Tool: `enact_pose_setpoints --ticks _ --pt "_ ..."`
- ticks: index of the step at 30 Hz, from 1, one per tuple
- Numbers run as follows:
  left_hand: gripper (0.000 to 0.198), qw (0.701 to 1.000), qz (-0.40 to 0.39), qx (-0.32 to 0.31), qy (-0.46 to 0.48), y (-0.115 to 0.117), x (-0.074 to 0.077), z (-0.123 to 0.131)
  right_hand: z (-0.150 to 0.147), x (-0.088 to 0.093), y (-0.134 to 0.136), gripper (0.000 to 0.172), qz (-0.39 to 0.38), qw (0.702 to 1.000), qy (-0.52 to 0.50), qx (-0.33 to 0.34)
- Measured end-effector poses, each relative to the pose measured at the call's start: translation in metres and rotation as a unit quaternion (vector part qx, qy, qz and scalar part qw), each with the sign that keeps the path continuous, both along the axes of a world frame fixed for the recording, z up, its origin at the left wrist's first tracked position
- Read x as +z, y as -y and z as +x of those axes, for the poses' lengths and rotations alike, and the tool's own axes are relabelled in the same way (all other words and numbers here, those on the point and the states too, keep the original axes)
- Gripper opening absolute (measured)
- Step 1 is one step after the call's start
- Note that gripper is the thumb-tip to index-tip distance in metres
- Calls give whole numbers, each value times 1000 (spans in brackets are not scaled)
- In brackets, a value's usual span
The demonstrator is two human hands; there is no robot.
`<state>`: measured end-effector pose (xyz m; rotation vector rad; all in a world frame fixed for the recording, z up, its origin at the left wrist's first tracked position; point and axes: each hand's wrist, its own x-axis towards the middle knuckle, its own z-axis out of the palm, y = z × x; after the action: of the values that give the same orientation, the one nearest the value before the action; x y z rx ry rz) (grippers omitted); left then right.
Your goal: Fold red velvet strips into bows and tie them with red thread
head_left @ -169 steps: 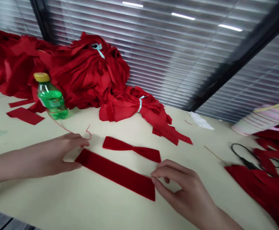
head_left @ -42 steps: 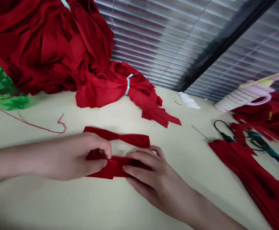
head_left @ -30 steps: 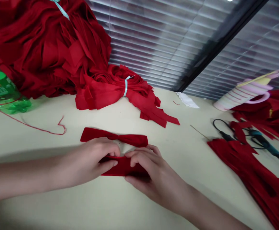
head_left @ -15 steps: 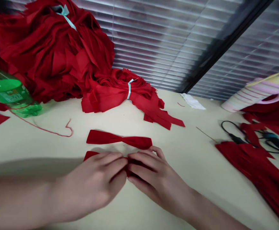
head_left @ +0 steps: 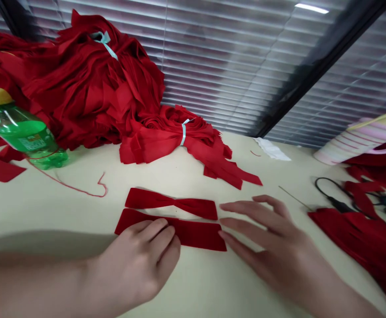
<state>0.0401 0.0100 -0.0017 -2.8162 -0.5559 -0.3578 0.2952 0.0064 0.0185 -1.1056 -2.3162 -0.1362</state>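
A flat red fabric strip (head_left: 199, 235) lies across the pale table in front of me. My left hand (head_left: 146, 254) is closed at the strip's middle, its curled fingers gripping the fabric there; the fingertips are hidden from view. At the strip's right end my right hand (head_left: 265, 238) has its fingers spread, holding nothing, with fingertips close to the edge. Just beyond lies a red fabric bow (head_left: 193, 205), narrowed at its centre and parallel to the strip.
A green bottle (head_left: 30, 134) with red thread (head_left: 80, 190) stands left. Tied red fabric bundles (head_left: 159, 141) are heaped at the back against window blinds (head_left: 212, 57). At right are a striped cup (head_left: 352, 143), a black cable (head_left: 332, 201) and a red fabric pile (head_left: 348, 238). White tissue (head_left: 272, 149) lies behind.
My right hand has moved right, off the middle of the strip, and its fingers have spread. The strip's right half now shows flat. My left hand stays on it.
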Motion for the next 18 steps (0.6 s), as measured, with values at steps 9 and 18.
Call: enact_pose_setpoints --ticks 9,18 --pt "40 999 17 -12 27 -7 -6 -2 12 7 4 13 -95 995 -6 -42" --pt "34 997 -39 56 34 -4 18 -28 1 -18 4 17 -95 995 11 -2"
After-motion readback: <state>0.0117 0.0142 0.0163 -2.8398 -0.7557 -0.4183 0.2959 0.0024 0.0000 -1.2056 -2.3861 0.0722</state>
